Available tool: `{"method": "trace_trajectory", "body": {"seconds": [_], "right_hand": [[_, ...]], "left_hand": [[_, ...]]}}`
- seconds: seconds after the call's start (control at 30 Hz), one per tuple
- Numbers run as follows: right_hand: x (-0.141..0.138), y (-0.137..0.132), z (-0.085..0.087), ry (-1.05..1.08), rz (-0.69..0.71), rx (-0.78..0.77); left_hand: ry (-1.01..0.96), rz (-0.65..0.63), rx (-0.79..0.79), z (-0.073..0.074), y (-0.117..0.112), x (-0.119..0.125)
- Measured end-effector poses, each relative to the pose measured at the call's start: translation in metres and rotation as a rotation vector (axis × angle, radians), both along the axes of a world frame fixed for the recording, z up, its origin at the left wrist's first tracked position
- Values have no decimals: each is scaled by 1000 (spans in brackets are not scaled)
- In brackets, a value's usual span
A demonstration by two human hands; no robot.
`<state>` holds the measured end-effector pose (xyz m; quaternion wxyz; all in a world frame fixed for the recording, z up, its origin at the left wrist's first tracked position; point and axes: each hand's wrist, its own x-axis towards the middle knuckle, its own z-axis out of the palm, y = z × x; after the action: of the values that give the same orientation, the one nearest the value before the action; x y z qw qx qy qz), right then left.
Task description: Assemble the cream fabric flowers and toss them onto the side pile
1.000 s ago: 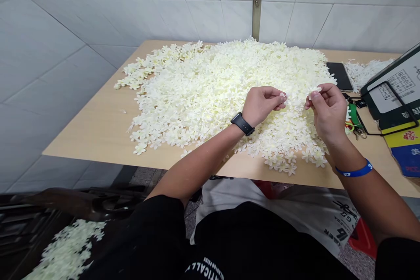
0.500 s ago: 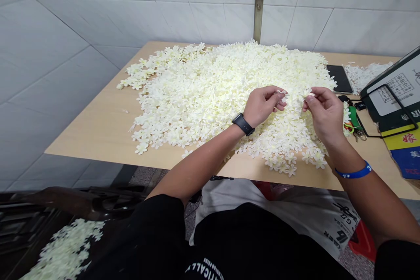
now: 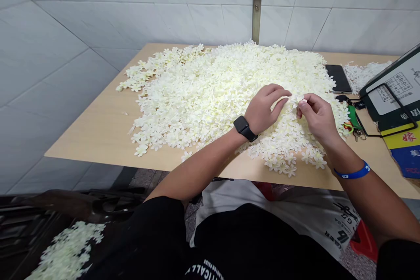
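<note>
A large heap of small cream-white artificial flowers (image 3: 203, 100) covers most of the light wooden table (image 3: 92, 140). My left hand (image 3: 264, 109) hovers just above the heap's right part, fingers pointing right. I cannot tell whether a flower lies between its fingertips. My right hand (image 3: 316, 116) pinches a white flower (image 3: 302, 103) between thumb and fingertips, close to my left fingertips. A black watch (image 3: 243, 127) circles my left wrist, and a blue wristband (image 3: 352, 173) circles my right.
A black phone (image 3: 337, 78) and a smaller white heap (image 3: 367, 73) lie at the table's far right. Nearby are keys with a green fob (image 3: 352, 117), a printed board (image 3: 393, 89) and a yellow-blue booklet (image 3: 405, 151). More flowers (image 3: 68, 249) lie low at left.
Both hands have moved lower toward the heap and closer together. The view has shifted only slightly.
</note>
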<state>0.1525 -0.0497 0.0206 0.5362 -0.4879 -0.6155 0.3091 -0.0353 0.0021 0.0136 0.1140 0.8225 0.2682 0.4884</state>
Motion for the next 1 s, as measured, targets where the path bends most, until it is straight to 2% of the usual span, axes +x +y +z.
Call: {"method": "trace_trajectory", "body": {"seconds": [0.07,0.13,0.37,0.5,0.63,0.83,1.0], "right_hand": [[-2,-2,1,-16,18,8],[-4,-5,2,-30,38,20],[-5,-7,2,-25,36,34],[-3,-7,4,-29,-11,65],[-3,-8,5,-52,-62,129],[-2,-4,-1,54,18,116],[-5,-6,1,38,-37,188]], "left_hand": [[-54,-107,4,0,-4,4],[-77,-146,-2,0,-6,7],[-125,-123,2,0,-9,6],[-151,-127,-51,2,-14,6],[-185,-151,-35,3,-14,6],[-198,-130,-54,3,-10,4],[-220,-111,-20,3,-11,5]]}}
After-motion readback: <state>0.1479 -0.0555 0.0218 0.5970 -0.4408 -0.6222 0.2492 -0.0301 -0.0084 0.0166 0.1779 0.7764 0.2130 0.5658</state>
